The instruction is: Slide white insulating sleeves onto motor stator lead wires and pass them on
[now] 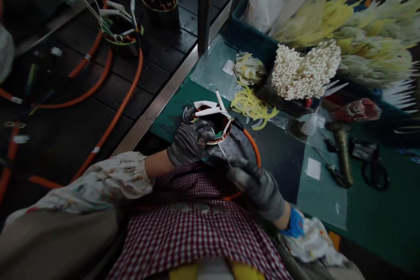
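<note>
A motor stator point(215, 138) stands on the bench in front of me, a ring with copper windings, white sleeves point(210, 111) over its leads and green bits inside. My left hand point(192, 140), in a grey striped glove, grips its left rim with bent fingers. A thick orange cable point(252, 144) leaves the stator on the right through a black end and curves towards me. My right hand point(257, 186), gloved and blurred, is closed just in front of the stator. A thin white cord point(222, 150) runs from the near rim towards its fingertips; whether they pinch it is unclear.
Yellow sleeve strips point(252, 107) and a bundle of white tubes point(305, 70) lie behind the stator. To the right are a hammer point(343, 153), a screwdriver point(336, 173) and black-handled scissors point(376, 173). More stators point(121, 35) with orange cables sit beyond the metal edge at left.
</note>
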The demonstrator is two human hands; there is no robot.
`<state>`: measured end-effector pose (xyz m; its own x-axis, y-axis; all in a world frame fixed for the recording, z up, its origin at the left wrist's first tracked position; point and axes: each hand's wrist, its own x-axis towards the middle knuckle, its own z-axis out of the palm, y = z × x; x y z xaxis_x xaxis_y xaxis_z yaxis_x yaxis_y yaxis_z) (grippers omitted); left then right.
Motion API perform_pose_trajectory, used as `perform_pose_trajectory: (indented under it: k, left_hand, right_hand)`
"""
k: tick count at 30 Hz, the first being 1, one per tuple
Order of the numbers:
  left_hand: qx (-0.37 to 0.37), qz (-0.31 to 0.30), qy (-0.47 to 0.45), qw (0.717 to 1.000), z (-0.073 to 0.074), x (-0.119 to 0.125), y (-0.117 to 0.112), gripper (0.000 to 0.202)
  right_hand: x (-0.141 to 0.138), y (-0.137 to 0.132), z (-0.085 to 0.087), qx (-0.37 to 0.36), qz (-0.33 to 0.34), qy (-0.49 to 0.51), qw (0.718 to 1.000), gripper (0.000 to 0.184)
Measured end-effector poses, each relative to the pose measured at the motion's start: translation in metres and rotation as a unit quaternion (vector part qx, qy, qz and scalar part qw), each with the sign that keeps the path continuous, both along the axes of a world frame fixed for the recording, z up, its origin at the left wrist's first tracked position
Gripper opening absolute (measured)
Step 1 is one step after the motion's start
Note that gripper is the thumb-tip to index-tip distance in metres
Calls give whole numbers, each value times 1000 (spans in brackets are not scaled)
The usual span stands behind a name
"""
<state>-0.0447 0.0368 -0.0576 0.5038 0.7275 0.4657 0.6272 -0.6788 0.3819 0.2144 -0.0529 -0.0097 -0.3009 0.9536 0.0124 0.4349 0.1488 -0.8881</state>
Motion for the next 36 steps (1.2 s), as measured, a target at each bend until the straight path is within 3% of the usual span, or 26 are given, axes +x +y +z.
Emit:
perform_pose_trajectory:
  k: [5, 10, 12, 16, 18, 21, 30, 36]
  left_hand:
    - [-30, -3, -25, 999, -1, 0, 3, 17]
    - [-39, -3, -46, 998, 5, 4, 3, 12]
    - [-46, -5, -40, 998, 8, 4, 2, 15]
    - [4, -14, -58, 998, 9, 3, 3, 20]
    - [21, -23, -66, 997, 7, 2, 4, 22]
    - [-11, -22, -49, 998, 4, 1, 5, 24]
    - [-47, -7, -29, 998, 1, 1, 6, 18]
    - [-56, -22, -48, 997, 2, 2, 7, 20]
  right_hand:
    - [-16, 69, -2, 101, -16, -78, 992, 31]
    - [-30, 113, 13, 121, 71, -231, 963, 30]
    - [-35, 115, 13, 112, 71, -170, 977, 27]
    - [-32, 114, 11, 44, 29, 59, 997, 32]
    - [-24, 116, 12, -11, 72, 113, 991, 34]
    - [-14, 117, 12, -41, 111, 116, 986, 30]
    - [-19, 108, 5, 29, 68, 107, 992, 18]
    - [-6, 102, -3, 140, 167, 104, 970, 11]
